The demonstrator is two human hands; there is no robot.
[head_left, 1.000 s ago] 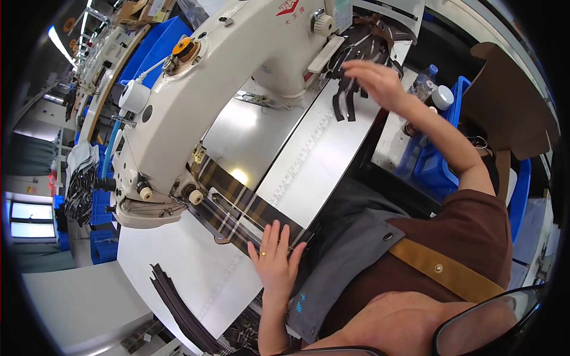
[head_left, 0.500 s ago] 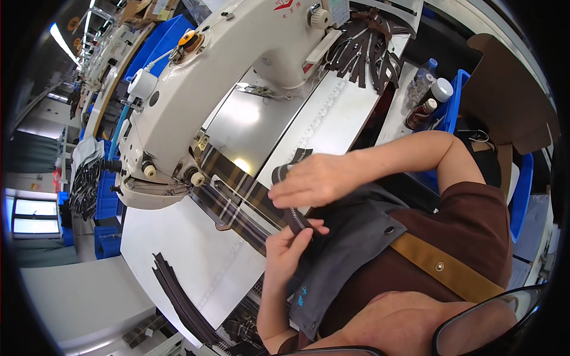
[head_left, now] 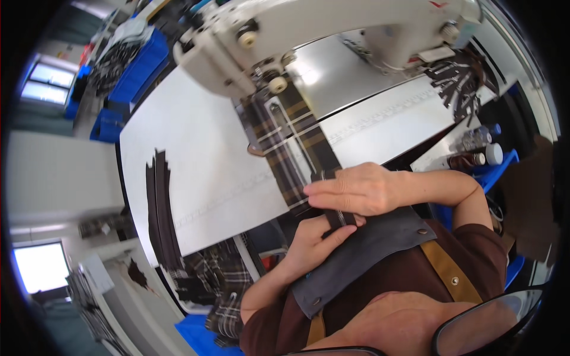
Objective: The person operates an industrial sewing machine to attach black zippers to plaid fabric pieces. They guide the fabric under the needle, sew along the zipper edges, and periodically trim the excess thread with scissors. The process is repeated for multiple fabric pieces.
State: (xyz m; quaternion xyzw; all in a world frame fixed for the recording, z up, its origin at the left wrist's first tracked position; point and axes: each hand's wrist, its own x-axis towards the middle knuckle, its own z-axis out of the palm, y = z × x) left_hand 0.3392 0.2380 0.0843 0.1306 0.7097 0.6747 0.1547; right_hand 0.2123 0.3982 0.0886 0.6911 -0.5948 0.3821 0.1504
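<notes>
A dark brown zipper with metal teeth is held in both my hands just in front of the table edge. My left hand grips its lower end, thumb on top. My right hand is closed over the upper part, its fingers pressed together and partly hiding the tape. Beyond my fingertips lies brown plaid fabric, running back under the head of a cream sewing machine. A long slot with another zipper shows in that fabric.
Several dark zipper strips lie on the white table to the left. A bundle of zippers sits at the far right, near bottles. Plaid pieces hang below the table's front edge. Blue bins stand far left.
My view has turned, so the machine and table appear shifted and rotated. My hands have drawn closer together on the zipper, and its curled upper end now lies flatter beside the plaid fabric.
</notes>
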